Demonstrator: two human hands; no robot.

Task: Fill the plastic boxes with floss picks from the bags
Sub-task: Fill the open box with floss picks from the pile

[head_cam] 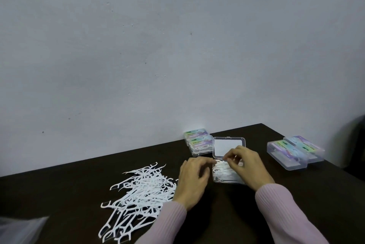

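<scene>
A clear plastic box (229,145) stands open on the dark table, its lid raised toward the wall and its base holding white floss picks (223,172). My left hand (192,179) rests at the box's left side, fingertips touching the picks at its edge. My right hand (245,161) hovers over the box's base and pinches floss picks between thumb and fingers. A loose pile of floss picks (138,190) lies on the table left of my left hand.
Two stacked filled boxes with coloured labels (197,142) sit against the wall behind the open box. Two more labelled boxes (294,152) stand to the right. A clear bag corner (21,228) shows at the bottom left. The table's right edge (316,156) runs diagonally.
</scene>
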